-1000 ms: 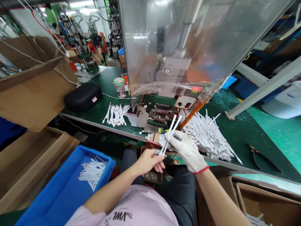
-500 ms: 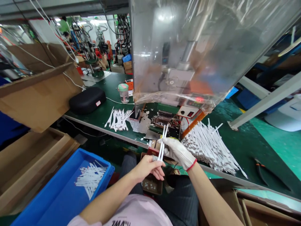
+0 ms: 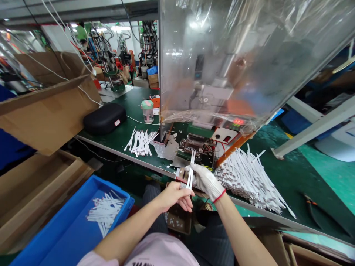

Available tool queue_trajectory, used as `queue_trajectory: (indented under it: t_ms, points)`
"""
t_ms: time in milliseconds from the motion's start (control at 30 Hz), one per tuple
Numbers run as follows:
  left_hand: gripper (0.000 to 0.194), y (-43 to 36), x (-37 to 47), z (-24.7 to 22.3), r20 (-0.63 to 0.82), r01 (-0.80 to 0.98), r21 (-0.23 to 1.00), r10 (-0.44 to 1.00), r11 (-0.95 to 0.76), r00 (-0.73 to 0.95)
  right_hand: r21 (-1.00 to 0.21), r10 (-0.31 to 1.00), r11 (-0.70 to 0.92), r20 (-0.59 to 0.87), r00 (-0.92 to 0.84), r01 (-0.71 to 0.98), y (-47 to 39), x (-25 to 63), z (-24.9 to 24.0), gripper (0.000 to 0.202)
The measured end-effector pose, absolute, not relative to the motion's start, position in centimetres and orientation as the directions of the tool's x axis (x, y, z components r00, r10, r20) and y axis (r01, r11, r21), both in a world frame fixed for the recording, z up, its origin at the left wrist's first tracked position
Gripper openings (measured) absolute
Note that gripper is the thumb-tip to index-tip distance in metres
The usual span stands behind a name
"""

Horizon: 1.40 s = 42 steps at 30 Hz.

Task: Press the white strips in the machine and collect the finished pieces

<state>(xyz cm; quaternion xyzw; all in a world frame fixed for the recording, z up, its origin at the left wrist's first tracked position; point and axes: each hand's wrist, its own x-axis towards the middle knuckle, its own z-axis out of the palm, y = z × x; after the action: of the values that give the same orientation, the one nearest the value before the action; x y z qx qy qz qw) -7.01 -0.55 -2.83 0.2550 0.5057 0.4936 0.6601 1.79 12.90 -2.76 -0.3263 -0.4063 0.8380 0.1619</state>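
Two thin white strips [image 3: 190, 176] stand nearly upright between my hands, in front of the machine. My bare left hand [image 3: 177, 195] pinches their lower ends between thumb and fingers. Higher up, my right hand [image 3: 204, 179], in a white glove with a red cuff, is closed round the same strips. Their upper tips point at the machine's dark metal fixture [image 3: 195, 142]. A large heap of similar white strips [image 3: 249, 177] lies right of my gloved hand. A smaller pile [image 3: 141, 142] lies on the green table to the left.
A plastic-wrapped guard [image 3: 210, 66] hangs over the fixture. A blue bin [image 3: 69, 225] with white strips stands lower left, beside an open cardboard box [image 3: 41, 192]. Pliers [image 3: 313, 207] lie at the right. A black case [image 3: 104, 119] and a lidded jar [image 3: 147, 112] stand at the back left.
The strips and my gloved hand have shifted slightly left, and the strips' upper tips sit a little lower. The view has moved slightly. Both hands keep hold.
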Motion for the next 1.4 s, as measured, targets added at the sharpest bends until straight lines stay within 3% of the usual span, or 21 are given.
queue_trajectory:
  t_ms: [300, 967, 1400]
  points:
    - [0.055, -0.1, -6.7, -3.3, -0.449, -0.280, 0.859, 0.894, 0.428, -0.011, -0.759, 0.566, -0.651, -0.482, -0.669, -0.004, 13.1, 1.6, -3.0, 0.019]
    - [0.059, 0.0, -6.5, -3.9, -0.455, -0.304, 0.847, 0.891, 0.435, 0.008, -0.764, 0.568, -0.644, -0.517, -0.640, 0.046, 13.5, 1.5, -3.0, 0.022]
    - [0.071, 0.6, -5.6, -2.9, -0.465, -0.343, 0.834, 0.885, 0.432, -0.016, -0.869, 0.755, -0.490, -0.383, -0.533, -0.069, 15.4, -0.1, -3.1, 0.015]
